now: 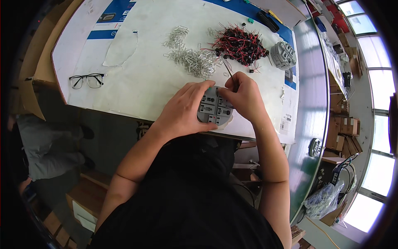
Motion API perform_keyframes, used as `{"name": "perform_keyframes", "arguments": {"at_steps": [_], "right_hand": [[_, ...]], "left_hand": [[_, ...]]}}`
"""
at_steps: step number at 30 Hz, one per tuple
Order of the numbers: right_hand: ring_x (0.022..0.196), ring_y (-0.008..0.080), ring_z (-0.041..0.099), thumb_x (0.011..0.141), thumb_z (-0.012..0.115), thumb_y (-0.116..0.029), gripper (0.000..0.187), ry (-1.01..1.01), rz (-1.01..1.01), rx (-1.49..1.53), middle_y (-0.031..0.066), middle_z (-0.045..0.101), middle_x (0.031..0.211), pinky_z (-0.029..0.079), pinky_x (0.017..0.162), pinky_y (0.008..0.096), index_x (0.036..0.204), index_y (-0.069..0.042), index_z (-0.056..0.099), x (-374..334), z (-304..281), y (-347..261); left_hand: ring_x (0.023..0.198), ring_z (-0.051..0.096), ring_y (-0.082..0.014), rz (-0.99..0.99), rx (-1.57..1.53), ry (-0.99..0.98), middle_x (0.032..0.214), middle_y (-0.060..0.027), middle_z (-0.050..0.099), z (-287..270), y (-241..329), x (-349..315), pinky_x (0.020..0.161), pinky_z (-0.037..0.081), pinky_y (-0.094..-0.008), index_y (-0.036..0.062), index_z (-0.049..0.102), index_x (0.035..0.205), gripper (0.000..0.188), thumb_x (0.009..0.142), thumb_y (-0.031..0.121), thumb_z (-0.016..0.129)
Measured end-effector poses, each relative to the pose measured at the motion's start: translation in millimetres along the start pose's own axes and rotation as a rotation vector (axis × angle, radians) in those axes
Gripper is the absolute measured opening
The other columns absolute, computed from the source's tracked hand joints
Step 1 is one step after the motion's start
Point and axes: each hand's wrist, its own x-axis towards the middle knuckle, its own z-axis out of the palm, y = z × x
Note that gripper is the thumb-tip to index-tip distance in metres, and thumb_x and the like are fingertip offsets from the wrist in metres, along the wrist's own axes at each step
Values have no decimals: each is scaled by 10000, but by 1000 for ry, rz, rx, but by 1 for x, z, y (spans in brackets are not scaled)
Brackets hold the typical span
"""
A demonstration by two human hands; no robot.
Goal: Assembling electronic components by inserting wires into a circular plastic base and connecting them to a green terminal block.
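A round grey plastic housing (214,108) with slots and small fittings lies at the table's near edge. My left hand (182,108) grips its left side, thumb at the near rim and fingers at the far rim. In my right hand (245,96) is a slim pointed metal tool (228,68), like tweezers, its tip pointing away from me. The fingers of that hand rest at the housing's right far edge. Just beyond lie a heap of small silvery U-shaped metal pieces (195,62) and a pile of black parts with red wires (240,45).
More grey round housings (283,55) are stacked at the right back. Eyeglasses (87,81) lie on the left of the white table (137,91). A black-handled tool (268,21) sits at the far edge. Another person's legs (52,141) show at the left, beside cardboard boxes (89,193).
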Motion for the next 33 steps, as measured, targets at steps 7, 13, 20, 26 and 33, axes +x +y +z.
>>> {"name": "perform_keyframes", "arguments": {"at_steps": [7, 13, 20, 26, 33], "right_hand": [[650, 149, 609, 852, 823, -180, 262, -30, 25, 50, 61, 665, 715, 503, 624, 311, 938, 37, 705, -5, -12, -4], [723, 344, 727, 845, 773, -251, 284, -25, 0, -146, 193, 722, 740, 563, 692, 436, 848, 31, 733, -3, -8, -1], [608, 197, 654, 873, 780, -264, 347, 45, -74, -294, 174, 665, 673, 545, 625, 387, 802, 62, 685, 0, 9, 0], [715, 364, 722, 857, 764, -278, 322, -42, 35, -221, 220, 717, 751, 560, 681, 464, 816, 37, 713, 4, 0, 0], [595, 165, 593, 869, 838, -393, 448, -212, 100, -86, 108, 654, 664, 495, 572, 349, 795, 30, 714, 13, -15, 8]], "left_hand": [[1323, 568, -371, -20, 5, -8, 1430, -150, 605, 0, -1, -1, 1130, 472, -467, 62, 442, 1524, 1060, 649, 318, 983], [1325, 569, -371, -5, 13, -3, 1437, -150, 604, 1, -1, -1, 1134, 470, -465, 57, 443, 1523, 1058, 654, 328, 981], [1311, 581, -359, 20, 29, 9, 1394, -161, 618, 0, 1, 1, 1121, 484, -459, 65, 454, 1509, 1002, 688, 330, 964], [1308, 584, -357, 9, 19, -9, 1393, -162, 619, 0, 2, -1, 1116, 487, -459, 64, 457, 1505, 996, 686, 323, 963], [1305, 586, -360, 10, 12, -7, 1396, -164, 620, 0, 0, 0, 1108, 491, -460, 60, 454, 1504, 997, 687, 322, 962]]}}
